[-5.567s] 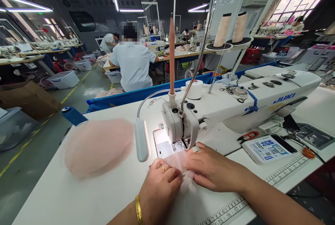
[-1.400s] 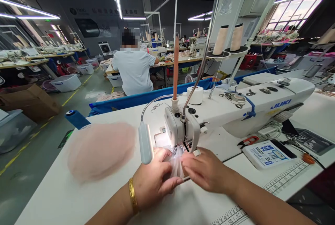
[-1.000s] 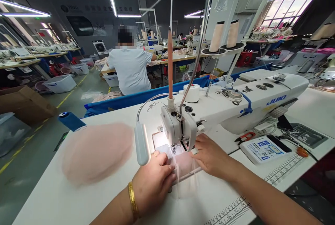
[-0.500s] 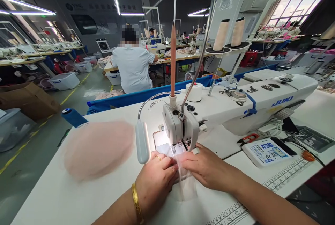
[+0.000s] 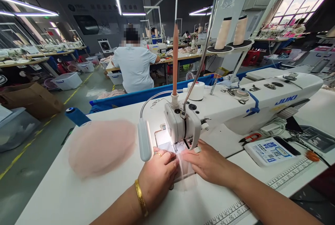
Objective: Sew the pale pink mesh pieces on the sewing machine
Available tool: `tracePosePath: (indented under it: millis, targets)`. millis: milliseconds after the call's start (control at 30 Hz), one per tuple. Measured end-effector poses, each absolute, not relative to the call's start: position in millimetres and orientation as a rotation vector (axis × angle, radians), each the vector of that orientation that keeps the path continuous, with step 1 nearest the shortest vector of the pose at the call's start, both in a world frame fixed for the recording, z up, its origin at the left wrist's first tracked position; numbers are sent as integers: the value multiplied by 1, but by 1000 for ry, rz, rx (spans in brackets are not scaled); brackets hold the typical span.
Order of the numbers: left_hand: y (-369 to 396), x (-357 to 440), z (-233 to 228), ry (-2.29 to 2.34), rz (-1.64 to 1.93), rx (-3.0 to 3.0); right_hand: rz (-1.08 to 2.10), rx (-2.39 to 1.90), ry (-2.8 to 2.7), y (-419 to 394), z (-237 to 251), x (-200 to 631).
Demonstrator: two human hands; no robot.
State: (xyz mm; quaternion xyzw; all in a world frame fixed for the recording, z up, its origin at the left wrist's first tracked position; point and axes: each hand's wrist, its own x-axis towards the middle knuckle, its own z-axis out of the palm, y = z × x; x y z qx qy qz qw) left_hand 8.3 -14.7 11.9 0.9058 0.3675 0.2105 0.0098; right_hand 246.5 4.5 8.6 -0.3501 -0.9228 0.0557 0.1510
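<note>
A strip of sheer pale fabric lies under the needle area of a white sewing machine, its near end trailing toward me. My left hand, with a gold bangle and a ring, pinches the fabric's left side between thumb and fingers, just before the presser foot. On the right side, my right hand rests with fingers stretched out on the fabric, thumb apart from them. Some of its fingertips are hidden behind the machine head. A larger sheer pink piece lies on the table at the left.
A lit lamp hangs left of the needle. Right of my hands lie red-handled snips, a white box and a printed ruler. A blue thread cone stands at the left edge. A person sits ahead.
The fabric's trailing end has drawn closer to the needle and shows shorter. Both hands keep nearly the same place at the machine. The whole view has shifted slightly.
</note>
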Motion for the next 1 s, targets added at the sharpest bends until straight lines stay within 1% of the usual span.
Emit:
tracePosePath:
  millis: [200, 300, 400, 500, 567, 667, 767, 867, 1000]
  targets:
    - [-9, 6, 10, 1181, 653, 2801, 146, -1012, -2578, 6, 11, 249]
    - [-13, 2, 13, 1145, 641, 2687, 297, -918, -2617, 3, 22, 251]
    - [-17, 0, 19, 1128, 543, 2543, 465, -819, -2692, 1, 29, 251]
    - [-19, 0, 22, 1156, 428, 2459, 489, -870, -2696, 1, 26, 248]
    - [-18, 1, 20, 1169, 415, 2451, 483, -910, -2619, 1, 22, 246]
    - [-13, 6, 13, 1204, 530, 2471, 557, -927, -2339, 1, 17, 240]
    - [-8, 14, 7, 1290, 704, 2478, 790, -999, -2021, -1, 16, 234]
    - [-6, 23, 6, 1362, 865, 2474, 971, -1027, -1865, -3, 15, 229]
    - [-8, 26, 8, 1359, 1036, 2481, 864, -965, -1925, -3, 14, 227]
